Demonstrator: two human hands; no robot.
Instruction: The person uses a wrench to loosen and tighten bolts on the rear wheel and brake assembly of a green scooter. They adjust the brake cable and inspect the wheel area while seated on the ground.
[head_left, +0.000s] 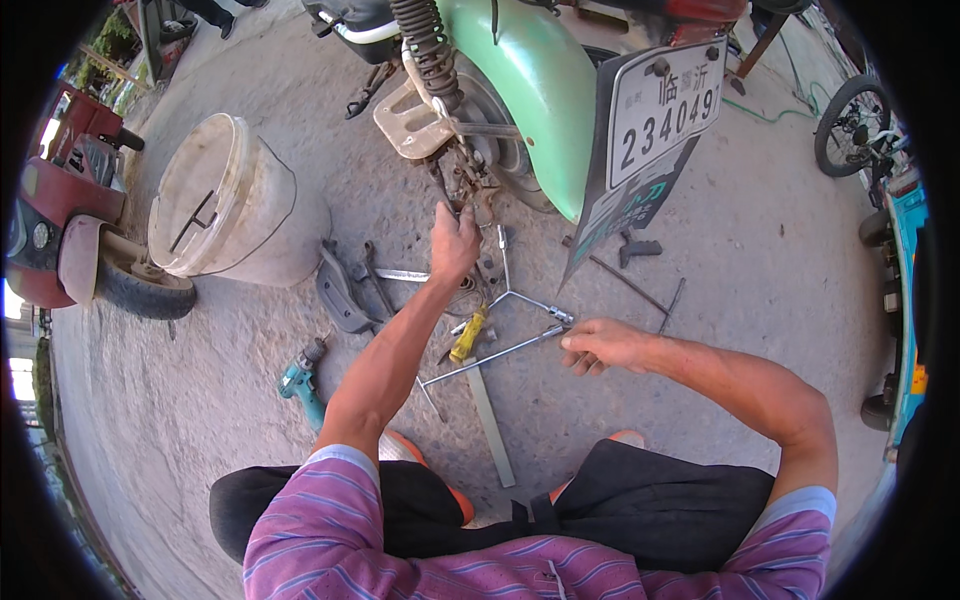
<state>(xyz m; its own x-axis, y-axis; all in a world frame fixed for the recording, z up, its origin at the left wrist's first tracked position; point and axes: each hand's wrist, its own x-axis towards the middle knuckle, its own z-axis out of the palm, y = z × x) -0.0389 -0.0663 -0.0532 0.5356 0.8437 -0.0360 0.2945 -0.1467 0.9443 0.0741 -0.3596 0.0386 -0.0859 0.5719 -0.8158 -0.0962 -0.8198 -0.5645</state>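
My left hand [456,243] reaches to the rusty hub area [468,180] beside the rear wheel of a green scooter [530,85]. Its fingers are closed; what they grip is hidden. Lower and to the right, my right hand [606,346] has its fingers curled toward the thumb, and any small thing between them cannot be made out. Its fingertips are by the end of a T-handle wrench [490,359] lying on the ground. Between the hands lie a three-way socket wrench [507,275] and a yellow-handled screwdriver [467,336]. A flat metal strip [490,425] points toward my feet.
A whitish bucket [285,215] stands at left, a T-shaped tool on its top. Nearby are a teal power drill [303,385] and a dark curved part [342,292]. The scooter's rear plate [665,105] overhangs a dark tool [638,249] and a rusty T-bar [632,281]. Red vehicles stand far left.
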